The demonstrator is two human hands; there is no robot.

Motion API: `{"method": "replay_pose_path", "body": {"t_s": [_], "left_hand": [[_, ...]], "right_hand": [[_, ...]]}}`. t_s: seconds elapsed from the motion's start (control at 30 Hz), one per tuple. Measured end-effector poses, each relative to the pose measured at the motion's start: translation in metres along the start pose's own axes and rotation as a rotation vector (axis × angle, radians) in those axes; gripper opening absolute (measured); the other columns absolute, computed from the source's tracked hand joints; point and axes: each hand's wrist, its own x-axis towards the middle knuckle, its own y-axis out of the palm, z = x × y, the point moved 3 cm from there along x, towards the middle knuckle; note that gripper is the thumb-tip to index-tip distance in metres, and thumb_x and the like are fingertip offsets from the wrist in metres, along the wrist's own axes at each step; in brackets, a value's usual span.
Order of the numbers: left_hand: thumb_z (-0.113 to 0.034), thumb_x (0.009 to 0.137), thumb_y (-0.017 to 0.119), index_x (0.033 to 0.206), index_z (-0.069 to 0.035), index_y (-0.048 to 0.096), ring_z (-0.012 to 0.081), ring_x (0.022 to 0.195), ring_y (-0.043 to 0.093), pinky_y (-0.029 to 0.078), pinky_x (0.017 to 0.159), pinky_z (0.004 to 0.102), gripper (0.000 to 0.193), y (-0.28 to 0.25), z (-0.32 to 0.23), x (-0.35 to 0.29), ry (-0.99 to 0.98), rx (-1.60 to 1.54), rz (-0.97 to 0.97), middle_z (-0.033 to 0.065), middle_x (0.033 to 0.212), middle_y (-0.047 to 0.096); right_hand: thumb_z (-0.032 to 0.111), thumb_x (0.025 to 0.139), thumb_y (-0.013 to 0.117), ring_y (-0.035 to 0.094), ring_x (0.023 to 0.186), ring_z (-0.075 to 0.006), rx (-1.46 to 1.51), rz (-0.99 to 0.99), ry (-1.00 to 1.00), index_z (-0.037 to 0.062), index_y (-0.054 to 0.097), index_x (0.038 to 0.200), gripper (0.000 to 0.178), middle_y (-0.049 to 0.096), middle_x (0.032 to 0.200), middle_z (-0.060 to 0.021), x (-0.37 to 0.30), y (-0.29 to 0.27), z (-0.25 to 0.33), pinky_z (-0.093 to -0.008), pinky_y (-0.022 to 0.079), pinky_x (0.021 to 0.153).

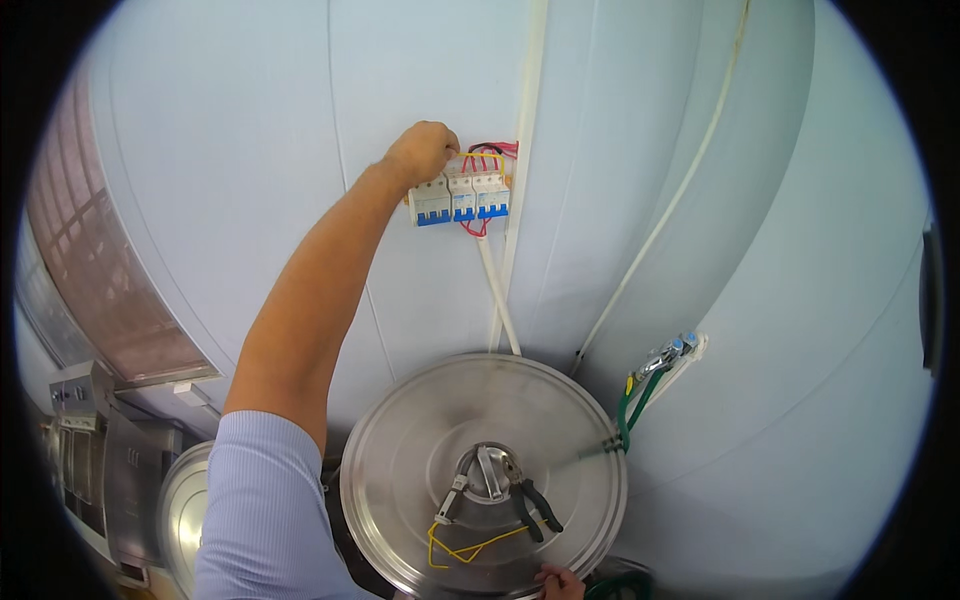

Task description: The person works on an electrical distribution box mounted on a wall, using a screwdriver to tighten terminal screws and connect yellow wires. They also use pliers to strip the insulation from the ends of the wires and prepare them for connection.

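My left hand (425,150) is raised to the wall, its fingers closed at the end of a stiff yellow wire (482,155). From those fingers the wire runs right and bends down into the right end of a row of white circuit breakers (478,190) with blue switches. Red wires (486,160) enter the breakers from above, and more come out below. My right hand (560,582) shows only in part at the lower edge, beside the rim of a large round metal lid (410,430); what its fingers do is hidden.
Black-handled pliers (535,505), bent yellow wire (470,550) and a curved grey-and-white item (455,492) lie around the lid's handle (488,470). Right of the lid, a tap (668,355) with a green hose (640,395) is on the wall. Metal kitchen equipment (130,470) stands left.
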Motion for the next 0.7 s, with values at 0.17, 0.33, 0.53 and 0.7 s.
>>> {"method": "replay_pose_path", "body": {"t_s": [0.17, 0.33, 0.53, 0.7], "left_hand": [[-0.007, 0.088, 0.061, 0.099, 0.0, 0.075, 0.0337, 0.093, 0.067, 0.052, 0.085, 0.0402, 0.018, -0.001, -0.001, 0.0, -0.005, -0.011, 0.023, 0.0195, 0.101, 0.071], [-0.006, 0.088, 0.061, 0.099, 0.002, 0.074, 0.0329, 0.091, 0.068, 0.053, 0.084, 0.0399, 0.019, -0.004, -0.003, -0.001, 0.014, -0.003, 0.03, 0.02, 0.097, 0.072], [-0.005, 0.088, 0.061, 0.101, -0.001, 0.074, 0.0338, 0.095, 0.068, 0.053, 0.087, 0.0408, 0.019, -0.004, -0.002, -0.001, 0.008, 0.005, 0.025, 0.0196, 0.098, 0.072], [-0.005, 0.088, 0.061, 0.102, -0.001, 0.074, 0.034, 0.095, 0.068, 0.053, 0.088, 0.0409, 0.02, -0.005, 0.001, -0.001, 0.027, 0.011, 0.014, 0.0195, 0.099, 0.072]], "right_hand": [[0.004, 0.096, 0.052, 0.056, 0.059, -0.0095, 0.135, 0.02, 0.045, 0.0023, 0.069, 0.115, 0.026, 0.068, 0.083, -0.0042, 0.001, 0.006, -0.006, -0.0263, 0.048, 0.053], [0.004, 0.097, 0.052, 0.056, 0.059, -0.0082, 0.286, 0.024, 0.175, 0.0019, 0.069, 0.115, 0.025, 0.067, 0.084, -0.0045, 0.001, 0.006, 0.005, -0.0239, 0.047, 0.051], [0.004, 0.097, 0.052, 0.055, 0.057, -0.007, 0.344, 0.032, 0.211, 0.0018, 0.069, 0.115, 0.025, 0.066, 0.085, -0.0031, 0.003, 0.004, 0.023, -0.0232, 0.046, 0.05], [0.004, 0.097, 0.051, 0.054, 0.057, -0.0067, 0.357, 0.037, 0.155, 0.0018, 0.068, 0.115, 0.025, 0.066, 0.085, -0.003, 0.005, 0.009, 0.007, -0.0232, 0.046, 0.05]]}}
